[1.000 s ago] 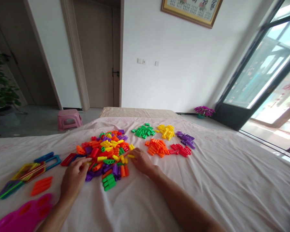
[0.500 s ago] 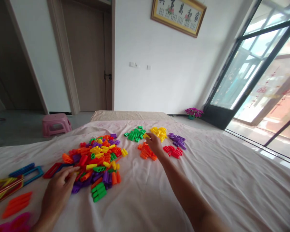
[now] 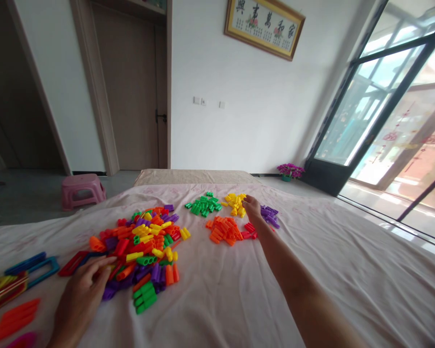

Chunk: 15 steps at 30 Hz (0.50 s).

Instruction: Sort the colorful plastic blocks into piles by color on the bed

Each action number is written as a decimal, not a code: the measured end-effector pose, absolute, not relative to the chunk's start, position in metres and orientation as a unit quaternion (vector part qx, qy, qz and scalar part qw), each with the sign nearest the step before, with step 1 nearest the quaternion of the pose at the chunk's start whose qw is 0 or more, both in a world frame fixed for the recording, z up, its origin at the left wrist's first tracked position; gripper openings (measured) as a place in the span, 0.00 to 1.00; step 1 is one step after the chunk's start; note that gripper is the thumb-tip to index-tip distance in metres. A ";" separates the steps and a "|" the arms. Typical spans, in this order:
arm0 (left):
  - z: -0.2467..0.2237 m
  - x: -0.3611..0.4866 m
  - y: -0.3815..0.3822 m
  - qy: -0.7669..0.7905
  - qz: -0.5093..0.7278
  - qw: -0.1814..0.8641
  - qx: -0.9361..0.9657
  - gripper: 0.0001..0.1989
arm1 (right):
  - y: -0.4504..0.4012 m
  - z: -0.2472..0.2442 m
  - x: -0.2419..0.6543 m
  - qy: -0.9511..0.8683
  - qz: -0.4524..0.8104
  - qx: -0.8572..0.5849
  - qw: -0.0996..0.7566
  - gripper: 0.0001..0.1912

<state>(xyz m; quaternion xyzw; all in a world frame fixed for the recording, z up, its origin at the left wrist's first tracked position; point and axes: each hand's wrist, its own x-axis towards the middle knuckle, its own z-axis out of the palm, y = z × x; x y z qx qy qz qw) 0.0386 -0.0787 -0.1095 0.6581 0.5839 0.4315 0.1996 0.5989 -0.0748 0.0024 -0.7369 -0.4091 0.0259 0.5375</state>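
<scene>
My left hand [image 3: 83,292] rests at the near left side of a mixed heap of coloured plastic tube blocks [image 3: 145,237]. Its thumb and fingers are pinched together; what lies between them is hidden. My right hand [image 3: 253,207] reaches forward to the right edge of a pile of yellow blocks [image 3: 235,204], fingers closed, their contents unclear. Around it lie piles of green blocks [image 3: 204,205], orange blocks [image 3: 224,230] and purple blocks [image 3: 270,216]. Red blocks [image 3: 249,232] are partly covered by my right forearm.
Blue frame-shaped pieces [image 3: 43,270], yellow frames [image 3: 7,290] and an orange ridged piece [image 3: 16,319] lie at the left on the cloth-covered table [image 3: 217,299]. Beyond stand a pink stool [image 3: 83,191] and a potted plant with magenta flowers [image 3: 290,170].
My right hand has moved right, from between the green and yellow piles to the yellow pile's right edge. A yellow block showed in its fingers before. My left hand stays beside the heap.
</scene>
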 end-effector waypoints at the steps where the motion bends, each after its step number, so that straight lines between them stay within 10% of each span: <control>1: -0.110 0.038 -0.079 0.584 0.430 0.199 0.659 0.22 | -0.073 0.000 0.595 -0.408 0.033 -0.737 0.538 0.25; 15: -0.101 0.044 -0.084 0.585 0.436 0.194 0.656 0.22 | -0.097 -0.024 0.417 -0.708 0.099 -0.632 0.298 0.17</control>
